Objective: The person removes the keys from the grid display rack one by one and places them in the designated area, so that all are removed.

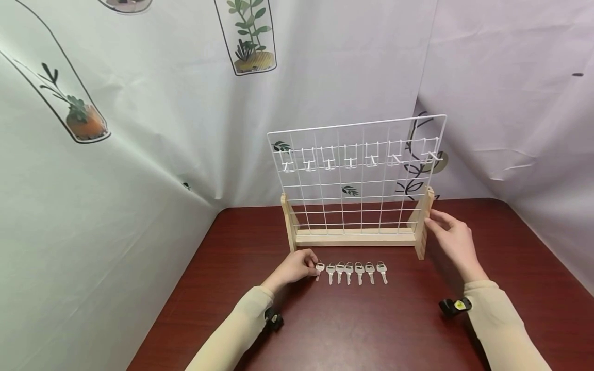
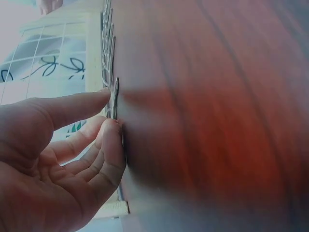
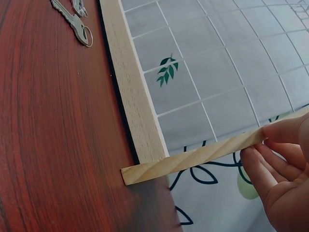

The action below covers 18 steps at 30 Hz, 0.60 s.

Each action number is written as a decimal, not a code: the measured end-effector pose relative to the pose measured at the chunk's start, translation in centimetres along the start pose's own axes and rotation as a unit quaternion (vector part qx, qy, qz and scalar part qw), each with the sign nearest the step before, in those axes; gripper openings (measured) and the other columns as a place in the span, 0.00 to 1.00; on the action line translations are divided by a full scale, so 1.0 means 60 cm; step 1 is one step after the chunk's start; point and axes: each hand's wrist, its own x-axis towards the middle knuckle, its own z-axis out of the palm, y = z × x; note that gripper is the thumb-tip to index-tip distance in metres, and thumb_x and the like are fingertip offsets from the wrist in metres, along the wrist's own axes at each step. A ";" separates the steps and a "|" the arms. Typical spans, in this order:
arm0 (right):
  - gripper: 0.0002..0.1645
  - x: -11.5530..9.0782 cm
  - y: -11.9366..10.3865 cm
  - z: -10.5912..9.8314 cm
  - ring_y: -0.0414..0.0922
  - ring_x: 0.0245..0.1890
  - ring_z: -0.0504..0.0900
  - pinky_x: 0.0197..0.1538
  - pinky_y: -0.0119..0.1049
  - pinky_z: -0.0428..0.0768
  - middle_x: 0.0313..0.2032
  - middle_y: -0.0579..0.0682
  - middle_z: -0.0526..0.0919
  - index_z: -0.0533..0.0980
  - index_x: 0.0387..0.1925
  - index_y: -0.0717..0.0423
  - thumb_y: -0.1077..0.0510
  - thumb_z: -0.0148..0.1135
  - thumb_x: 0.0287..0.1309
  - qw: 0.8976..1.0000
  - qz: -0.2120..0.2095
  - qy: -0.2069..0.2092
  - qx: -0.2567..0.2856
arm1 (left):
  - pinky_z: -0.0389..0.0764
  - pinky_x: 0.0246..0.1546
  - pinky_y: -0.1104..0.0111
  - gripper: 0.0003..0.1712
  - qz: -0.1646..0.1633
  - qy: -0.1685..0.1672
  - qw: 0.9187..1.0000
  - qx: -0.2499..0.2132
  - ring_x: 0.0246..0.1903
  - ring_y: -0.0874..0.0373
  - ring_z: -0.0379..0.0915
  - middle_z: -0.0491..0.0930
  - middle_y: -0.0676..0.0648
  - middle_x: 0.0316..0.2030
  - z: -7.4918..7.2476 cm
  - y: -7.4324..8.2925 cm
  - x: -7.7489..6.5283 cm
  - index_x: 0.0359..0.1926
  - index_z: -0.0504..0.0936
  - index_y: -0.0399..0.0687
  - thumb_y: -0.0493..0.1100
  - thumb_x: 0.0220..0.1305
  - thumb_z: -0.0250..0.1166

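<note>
My left hand [image 1: 297, 266] pinches the leftmost key [image 1: 319, 267] of a row lying on the dark red table. In the left wrist view thumb and fingertips stand at either side of that key [image 2: 114, 99], which lies close to the tabletop. Several other silver keys [image 1: 359, 273], each with a small ring, lie to its right. Behind them stands a white wire grid rack [image 1: 352, 183] on a wooden base. With thumb and fingers, my right hand [image 1: 452, 239] holds the rack's right wooden upright [image 3: 193, 157].
Several white hooks [image 1: 350, 163] hang in a row across the upper part of the grid. The table [image 1: 352, 330] reaches back to a pale printed curtain [image 1: 153, 129] that surrounds it on the left, back and right.
</note>
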 end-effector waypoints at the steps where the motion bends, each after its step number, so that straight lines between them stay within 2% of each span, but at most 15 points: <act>1: 0.31 0.000 0.000 0.000 0.63 0.55 0.80 0.49 0.44 0.76 0.50 0.66 0.84 0.75 0.64 0.63 0.45 0.58 0.72 1.000 0.001 -0.001 0.000 | 0.71 0.26 0.74 0.12 0.001 0.004 1.000 0.003 0.22 0.67 0.69 0.78 0.55 0.24 -0.001 -0.002 -0.001 0.36 0.81 0.42 0.36 0.52 0.76; 3: 0.31 0.001 0.001 0.000 0.63 0.55 0.80 0.50 0.49 0.76 0.50 0.66 0.84 0.74 0.64 0.63 0.45 0.58 0.72 1.000 0.000 -0.002 0.000 | 0.72 0.28 0.74 0.13 -0.001 0.009 1.000 0.011 0.23 0.68 0.69 0.78 0.56 0.24 -0.001 -0.005 -0.001 0.36 0.81 0.43 0.37 0.52 0.77; 9: 0.31 0.002 0.002 -0.001 0.63 0.54 0.80 0.47 0.39 0.76 0.49 0.66 0.84 0.75 0.64 0.63 0.45 0.58 0.72 1.000 -0.003 0.001 -0.004 | 0.73 0.30 0.73 0.15 -0.001 0.006 1.000 0.011 0.24 0.67 0.69 0.77 0.56 0.25 -0.002 -0.007 -0.001 0.38 0.81 0.43 0.37 0.52 0.77; 14: 0.31 0.001 0.001 0.000 0.63 0.54 0.80 0.48 0.42 0.77 0.49 0.66 0.85 0.75 0.64 0.63 0.45 0.58 0.72 1.000 -0.003 0.001 -0.004 | 0.72 0.30 0.72 0.15 0.008 -0.009 1.000 0.018 0.25 0.66 0.68 0.76 0.55 0.25 -0.003 -0.005 -0.001 0.42 0.83 0.42 0.35 0.52 0.76; 18: 0.31 0.000 0.000 0.000 0.63 0.54 0.80 0.45 0.30 0.74 0.48 0.66 0.85 0.75 0.63 0.63 0.45 0.59 0.71 1.000 -0.004 0.003 -0.003 | 0.72 0.29 0.73 0.15 0.015 -0.019 0.999 0.027 0.25 0.66 0.68 0.76 0.55 0.25 -0.004 -0.003 -0.002 0.43 0.85 0.42 0.34 0.52 0.75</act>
